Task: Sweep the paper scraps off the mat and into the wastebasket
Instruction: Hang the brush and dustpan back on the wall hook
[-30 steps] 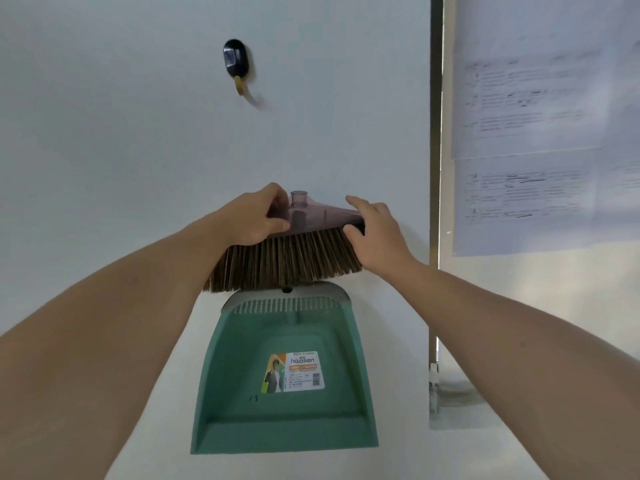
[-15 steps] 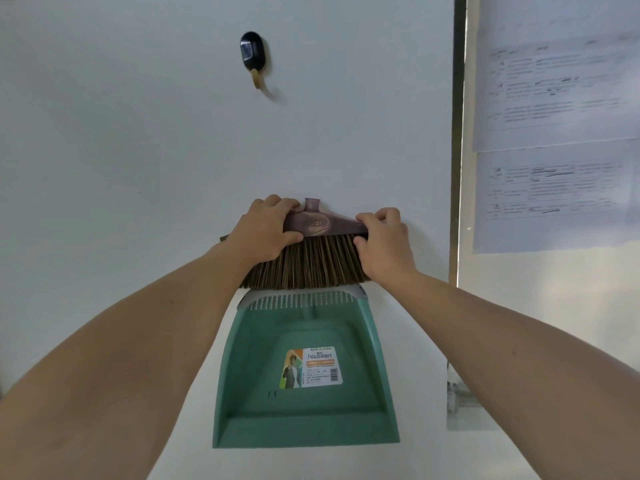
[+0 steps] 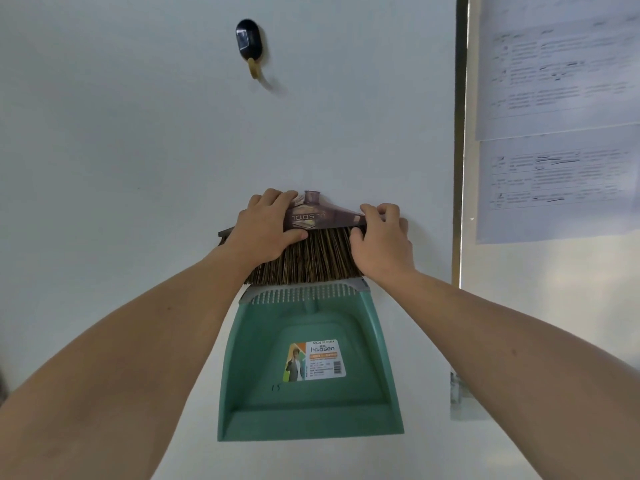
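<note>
Brown bristles fan downward from the broom head, whose long axis runs level against the white wall, well below the wall hook and touching the top edge of the green dustpan under it. The left hand and the right hand clamp its opposite ends, fingers curled over the plastic top, equally near. No scraps, mat or wastebasket are in view.
</note>
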The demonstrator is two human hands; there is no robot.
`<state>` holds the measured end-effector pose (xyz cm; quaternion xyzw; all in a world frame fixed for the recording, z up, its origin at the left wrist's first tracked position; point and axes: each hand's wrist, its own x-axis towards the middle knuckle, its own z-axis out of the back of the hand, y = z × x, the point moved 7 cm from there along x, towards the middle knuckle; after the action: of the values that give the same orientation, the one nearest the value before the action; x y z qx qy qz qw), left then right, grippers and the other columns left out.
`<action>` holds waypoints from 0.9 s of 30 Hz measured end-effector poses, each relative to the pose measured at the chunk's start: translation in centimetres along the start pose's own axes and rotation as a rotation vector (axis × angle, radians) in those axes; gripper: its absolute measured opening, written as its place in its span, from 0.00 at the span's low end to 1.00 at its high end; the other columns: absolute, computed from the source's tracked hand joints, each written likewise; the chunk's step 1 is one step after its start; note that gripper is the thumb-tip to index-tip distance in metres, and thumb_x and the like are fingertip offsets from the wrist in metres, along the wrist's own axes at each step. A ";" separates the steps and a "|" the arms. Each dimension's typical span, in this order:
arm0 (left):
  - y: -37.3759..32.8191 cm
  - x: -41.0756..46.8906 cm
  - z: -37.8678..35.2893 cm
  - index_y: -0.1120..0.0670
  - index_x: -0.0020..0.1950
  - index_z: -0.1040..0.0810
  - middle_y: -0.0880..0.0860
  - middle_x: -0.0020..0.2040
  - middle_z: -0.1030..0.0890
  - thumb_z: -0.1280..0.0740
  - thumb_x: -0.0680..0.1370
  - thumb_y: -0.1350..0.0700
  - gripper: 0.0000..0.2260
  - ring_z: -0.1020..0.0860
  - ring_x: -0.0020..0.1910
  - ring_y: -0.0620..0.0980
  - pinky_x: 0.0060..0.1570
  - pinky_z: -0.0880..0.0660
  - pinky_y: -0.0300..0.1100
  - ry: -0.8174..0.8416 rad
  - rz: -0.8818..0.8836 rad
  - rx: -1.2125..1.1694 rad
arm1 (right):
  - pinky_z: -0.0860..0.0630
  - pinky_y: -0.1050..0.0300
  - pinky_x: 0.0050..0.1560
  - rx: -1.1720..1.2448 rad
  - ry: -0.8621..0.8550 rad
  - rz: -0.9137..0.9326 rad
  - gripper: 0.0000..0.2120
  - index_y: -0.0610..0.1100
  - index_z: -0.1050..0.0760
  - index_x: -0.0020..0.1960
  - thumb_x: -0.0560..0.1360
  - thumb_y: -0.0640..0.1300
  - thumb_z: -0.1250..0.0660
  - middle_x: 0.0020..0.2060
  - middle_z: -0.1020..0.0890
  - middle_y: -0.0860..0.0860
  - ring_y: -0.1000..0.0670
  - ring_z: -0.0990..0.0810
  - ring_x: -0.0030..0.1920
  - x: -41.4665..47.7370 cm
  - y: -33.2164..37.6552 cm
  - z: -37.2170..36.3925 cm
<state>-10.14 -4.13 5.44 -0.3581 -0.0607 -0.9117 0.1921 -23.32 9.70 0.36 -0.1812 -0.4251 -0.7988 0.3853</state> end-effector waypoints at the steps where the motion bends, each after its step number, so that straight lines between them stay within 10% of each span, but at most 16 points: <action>1: 0.0 0.0 0.1 0.52 0.74 0.37 0.54 0.68 0.31 0.29 0.73 0.44 0.33 0.34 0.66 0.57 0.64 0.33 0.57 -0.002 0.003 -0.004 | 0.30 0.43 0.63 0.001 -0.002 -0.002 0.21 0.47 0.35 0.74 0.81 0.49 0.43 0.70 0.36 0.47 0.43 0.36 0.68 0.0 0.0 0.1; 27: -2.7 -14.9 6.5 0.47 0.79 0.55 0.49 0.80 0.55 0.52 0.78 0.35 0.32 0.60 0.78 0.51 0.74 0.59 0.59 0.102 0.291 0.114 | 0.57 0.27 0.73 -0.321 0.225 0.142 0.32 0.57 0.57 0.81 0.81 0.66 0.54 0.81 0.59 0.49 0.42 0.65 0.79 -10.3 4.5 4.1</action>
<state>2.83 4.51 0.22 -0.3048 -0.0500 -0.8862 0.3452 -13.46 16.29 -1.26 -0.1792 -0.2329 -0.8423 0.4518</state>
